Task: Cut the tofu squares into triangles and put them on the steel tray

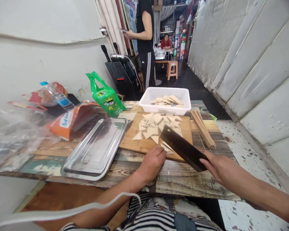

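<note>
My right hand is closed around the handle end of a dark, broad-bladed cleaver. The blade slants up and left over the right part of a wooden cutting board. My left hand rests at the board's front edge, fingers curled together, with the fingertips against a few pale tofu slices beside the blade. Farther back on the board lies a loose heap of flat, pale triangular tofu pieces. Part of the slices is hidden by the blade and fingers.
Behind the board stands a white plastic tub with more slices. Wooden skewers lie right. Left are a metal tray, an orange bag, a green bag and a bottle. A person stands beyond the table.
</note>
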`<action>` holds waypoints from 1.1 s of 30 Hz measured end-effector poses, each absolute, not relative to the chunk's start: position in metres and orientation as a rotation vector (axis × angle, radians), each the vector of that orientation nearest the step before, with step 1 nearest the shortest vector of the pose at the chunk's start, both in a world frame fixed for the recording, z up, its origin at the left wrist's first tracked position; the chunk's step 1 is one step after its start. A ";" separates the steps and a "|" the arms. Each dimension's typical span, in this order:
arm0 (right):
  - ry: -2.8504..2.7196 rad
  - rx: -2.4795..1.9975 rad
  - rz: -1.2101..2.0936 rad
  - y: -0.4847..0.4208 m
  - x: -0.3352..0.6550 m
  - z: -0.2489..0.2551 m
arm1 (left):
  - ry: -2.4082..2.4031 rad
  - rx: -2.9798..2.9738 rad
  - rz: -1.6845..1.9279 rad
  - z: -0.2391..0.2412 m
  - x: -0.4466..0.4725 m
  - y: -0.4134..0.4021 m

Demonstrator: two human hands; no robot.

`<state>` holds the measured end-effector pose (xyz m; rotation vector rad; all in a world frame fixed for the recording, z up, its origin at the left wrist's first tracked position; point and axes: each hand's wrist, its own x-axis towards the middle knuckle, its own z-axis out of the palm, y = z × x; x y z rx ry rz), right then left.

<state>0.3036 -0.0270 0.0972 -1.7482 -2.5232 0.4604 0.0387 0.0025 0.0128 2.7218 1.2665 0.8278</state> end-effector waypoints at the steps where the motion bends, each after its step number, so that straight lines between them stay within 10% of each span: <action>1: -2.451 -1.752 0.453 -0.028 0.307 0.100 | 1.309 2.702 0.821 0.015 0.035 0.006; 33: -1.993 -1.964 0.644 -0.033 0.337 0.094 | 1.700 2.733 0.356 0.032 0.106 0.058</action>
